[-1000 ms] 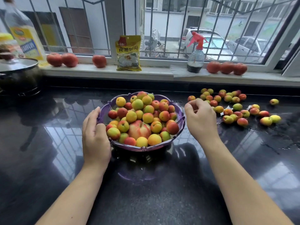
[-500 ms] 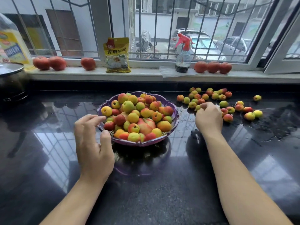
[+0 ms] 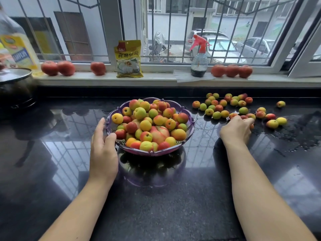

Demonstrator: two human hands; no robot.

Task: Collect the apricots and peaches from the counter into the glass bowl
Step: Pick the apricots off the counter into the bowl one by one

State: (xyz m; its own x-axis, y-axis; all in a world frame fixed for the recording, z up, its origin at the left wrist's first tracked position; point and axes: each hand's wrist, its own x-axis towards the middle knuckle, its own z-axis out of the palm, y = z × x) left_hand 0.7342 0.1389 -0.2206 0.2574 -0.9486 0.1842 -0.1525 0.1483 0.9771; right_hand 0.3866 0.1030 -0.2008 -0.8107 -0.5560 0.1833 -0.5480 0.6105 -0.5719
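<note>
The right hand (image 3: 236,130) curls over the near edge of the loose apricots (image 3: 225,108) on the wet worktop (image 3: 156,206), seemingly closing on one, though its fingers hide the hold. Small, light and likely slippery, they suit a gentle cupped pinch. The left hand (image 3: 103,150), fingers relaxed, rests against the glass bowl (image 3: 188,134), already heaped.

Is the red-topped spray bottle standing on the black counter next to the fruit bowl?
No. The spray bottle stands up on the window sill, behind the counter and apart from the glass bowl.
</note>
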